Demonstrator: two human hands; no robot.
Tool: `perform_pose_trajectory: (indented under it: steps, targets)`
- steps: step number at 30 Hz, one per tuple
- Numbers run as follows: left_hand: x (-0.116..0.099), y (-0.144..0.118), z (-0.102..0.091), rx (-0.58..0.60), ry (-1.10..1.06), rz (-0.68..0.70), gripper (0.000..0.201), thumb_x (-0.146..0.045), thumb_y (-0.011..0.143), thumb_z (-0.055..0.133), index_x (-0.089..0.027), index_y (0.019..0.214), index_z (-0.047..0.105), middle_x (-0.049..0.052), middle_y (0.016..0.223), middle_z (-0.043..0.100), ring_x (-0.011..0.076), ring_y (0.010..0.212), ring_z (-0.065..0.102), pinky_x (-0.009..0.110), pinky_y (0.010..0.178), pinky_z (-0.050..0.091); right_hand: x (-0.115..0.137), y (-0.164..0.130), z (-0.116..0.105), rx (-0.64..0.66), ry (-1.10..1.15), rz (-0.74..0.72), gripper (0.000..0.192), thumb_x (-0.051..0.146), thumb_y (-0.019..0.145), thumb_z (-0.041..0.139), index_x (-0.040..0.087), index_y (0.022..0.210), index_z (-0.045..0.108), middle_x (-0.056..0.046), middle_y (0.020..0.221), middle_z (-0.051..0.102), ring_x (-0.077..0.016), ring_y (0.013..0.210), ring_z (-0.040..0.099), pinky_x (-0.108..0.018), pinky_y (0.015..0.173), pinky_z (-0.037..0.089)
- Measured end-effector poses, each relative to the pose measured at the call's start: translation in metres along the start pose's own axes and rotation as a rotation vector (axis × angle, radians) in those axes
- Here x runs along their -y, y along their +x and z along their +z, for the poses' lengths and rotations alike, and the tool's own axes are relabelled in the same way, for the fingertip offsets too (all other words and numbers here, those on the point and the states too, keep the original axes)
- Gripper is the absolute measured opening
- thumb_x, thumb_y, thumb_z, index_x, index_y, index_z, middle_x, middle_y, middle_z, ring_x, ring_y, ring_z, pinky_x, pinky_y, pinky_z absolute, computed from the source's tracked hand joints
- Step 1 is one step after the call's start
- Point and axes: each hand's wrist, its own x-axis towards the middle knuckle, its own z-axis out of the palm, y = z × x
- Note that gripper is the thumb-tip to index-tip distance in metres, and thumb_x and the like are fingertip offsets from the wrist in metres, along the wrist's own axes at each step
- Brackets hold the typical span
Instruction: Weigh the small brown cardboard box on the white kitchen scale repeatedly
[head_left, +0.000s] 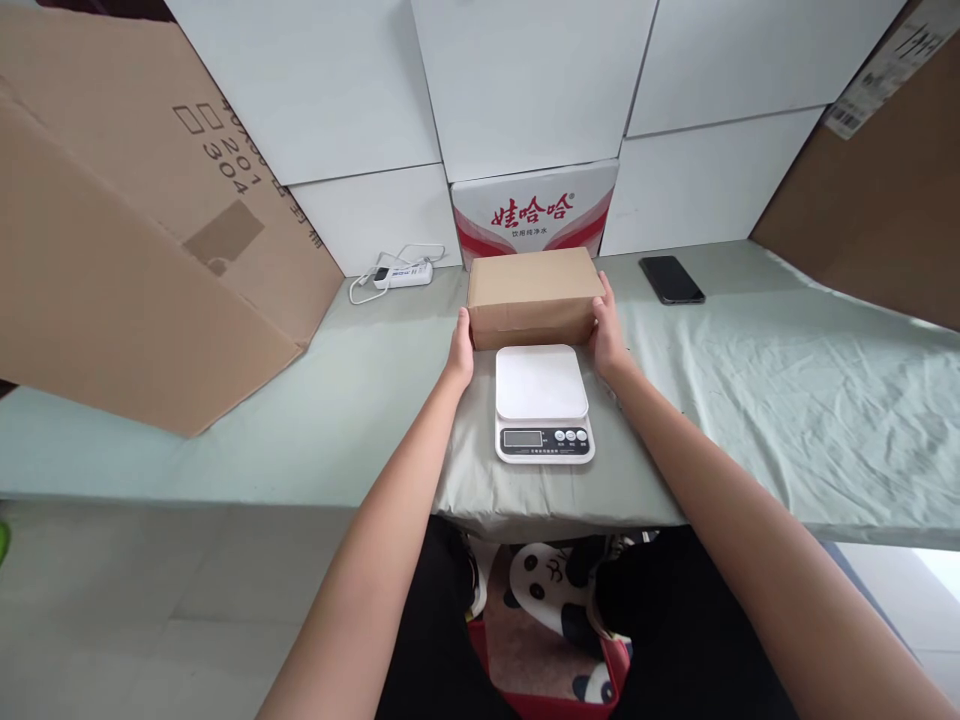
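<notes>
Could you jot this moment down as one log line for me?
left hand: on box's left end | right hand: on box's right end | cardboard box: on table behind scale | phone: right

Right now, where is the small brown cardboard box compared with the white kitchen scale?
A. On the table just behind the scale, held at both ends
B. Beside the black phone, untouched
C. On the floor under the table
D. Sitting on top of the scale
A: the cardboard box rests on the table behind the scale, with the left hand and right hand pressed against its ends.
</notes>
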Motion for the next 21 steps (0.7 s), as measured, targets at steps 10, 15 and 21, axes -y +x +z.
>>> perform_pose_trajectory:
  steps: [10,15,21]
  targets:
    - [-0.055,-0.033,0.012,-0.025,0.027,0.161,0.077,-0.085,0.105,0.038,-0.025,0.137,0.072,0.005,0.154,0.075,0.0325,0.174,0.036,0.046,0.140,0.038,0.068,-0.014,-0.003,-0.020,-0.064,-0.092,0.091,0.093,0.092,0.049,0.051,0.171,0.031,0.007,0.186,0.034,-0.0325,0.177,0.028,-0.065,0.143,0.034]
    - [-0.071,-0.086,0.015,0.044,0.049,0.126,0.082,-0.092,0.096,0.046,-0.029,0.142,0.072,0.006,0.165,0.067,0.0358,0.175,0.033,0.052,0.141,0.037,0.089,-0.056,-0.014,-0.003,-0.132,-0.095,0.089,0.093,0.094,0.049,0.055,0.172,0.030,0.007,0.185,0.037,-0.0353,0.178,0.026,-0.067,0.140,0.041]
    - [-0.076,-0.133,0.017,-0.002,0.059,0.104,0.083,-0.091,0.096,0.047,-0.030,0.146,0.071,0.008,0.167,0.065,0.0367,0.173,0.036,0.054,0.142,0.036,0.097,-0.102,-0.025,0.010,-0.166,-0.076,0.078,0.084,0.102,0.043,0.058,0.173,0.024,0.007,0.183,0.040,-0.0365,0.177,0.027,-0.075,0.139,0.039]
